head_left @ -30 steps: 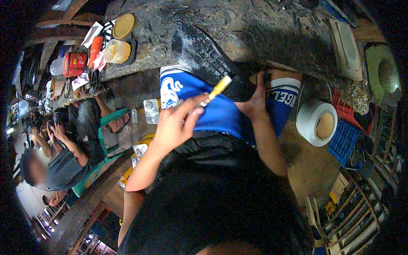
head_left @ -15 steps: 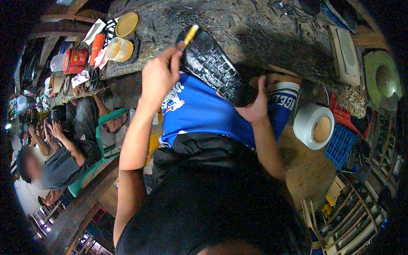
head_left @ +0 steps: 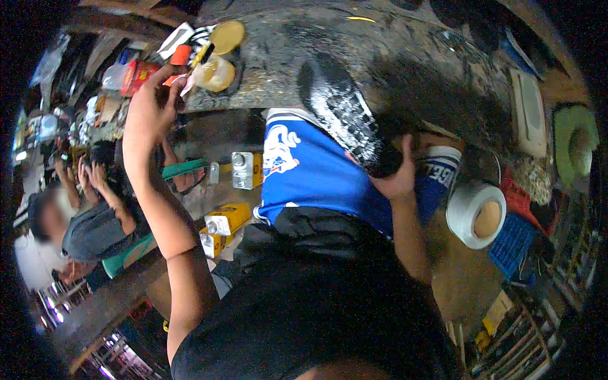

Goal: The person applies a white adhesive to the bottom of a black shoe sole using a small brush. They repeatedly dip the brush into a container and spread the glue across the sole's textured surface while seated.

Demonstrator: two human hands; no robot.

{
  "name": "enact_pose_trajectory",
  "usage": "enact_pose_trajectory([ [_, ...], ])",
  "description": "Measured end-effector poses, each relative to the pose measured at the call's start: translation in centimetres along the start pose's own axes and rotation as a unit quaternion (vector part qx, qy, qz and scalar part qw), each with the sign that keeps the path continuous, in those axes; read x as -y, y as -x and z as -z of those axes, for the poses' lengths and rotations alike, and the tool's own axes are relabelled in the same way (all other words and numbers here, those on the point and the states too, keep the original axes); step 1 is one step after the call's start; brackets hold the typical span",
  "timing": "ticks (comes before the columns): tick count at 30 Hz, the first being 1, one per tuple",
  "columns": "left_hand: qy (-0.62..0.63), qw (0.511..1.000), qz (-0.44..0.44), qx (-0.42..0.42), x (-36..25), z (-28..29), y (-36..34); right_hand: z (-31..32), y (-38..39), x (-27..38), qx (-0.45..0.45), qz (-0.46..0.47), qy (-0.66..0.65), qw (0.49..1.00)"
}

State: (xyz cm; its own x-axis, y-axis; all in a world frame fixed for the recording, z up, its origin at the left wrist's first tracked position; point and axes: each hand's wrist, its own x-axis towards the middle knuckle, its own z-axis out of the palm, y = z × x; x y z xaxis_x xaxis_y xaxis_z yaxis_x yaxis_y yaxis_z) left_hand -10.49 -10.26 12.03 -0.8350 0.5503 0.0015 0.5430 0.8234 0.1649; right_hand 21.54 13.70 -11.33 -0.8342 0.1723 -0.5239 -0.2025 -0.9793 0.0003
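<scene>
My left hand (head_left: 166, 92) is closed on a yellow-handled brush (head_left: 197, 62) beside a cup of pale yellowish paste (head_left: 215, 74) and an orange cylinder (head_left: 181, 54); whether the brush dips into the cup I cannot tell. My right hand (head_left: 396, 174) grips the lower end of a black shoe sole (head_left: 335, 104), glossy and wet-looking on its gridded face, which lies slanted from the bench edge onto my lap over blue shorts (head_left: 313, 164).
The worn bench (head_left: 411, 35) spans the top, with a round lid (head_left: 227, 37) and red can (head_left: 135, 78). A co-worker (head_left: 101, 225) sits at left near metal cans (head_left: 225, 218). At right are a white roll (head_left: 475, 215) and blue crate (head_left: 510, 247).
My left hand has swung from the sole leftward to the containers with the brush. My right hand keeps hold of the sole. The whole view has shifted slightly.
</scene>
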Motion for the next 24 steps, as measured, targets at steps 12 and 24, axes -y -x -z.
enact_pose_trajectory([
  [12,-0.069,0.982,-0.077,0.161,1.9,1.5,-4.3,-0.3,0.2,0.5,0.065,0.019,0.011,0.998],
  [24,0.019,0.986,-0.010,-0.167,3.0,4.1,3.1,0.7,0.1,0.2,0.127,-0.017,-0.007,0.992],
])
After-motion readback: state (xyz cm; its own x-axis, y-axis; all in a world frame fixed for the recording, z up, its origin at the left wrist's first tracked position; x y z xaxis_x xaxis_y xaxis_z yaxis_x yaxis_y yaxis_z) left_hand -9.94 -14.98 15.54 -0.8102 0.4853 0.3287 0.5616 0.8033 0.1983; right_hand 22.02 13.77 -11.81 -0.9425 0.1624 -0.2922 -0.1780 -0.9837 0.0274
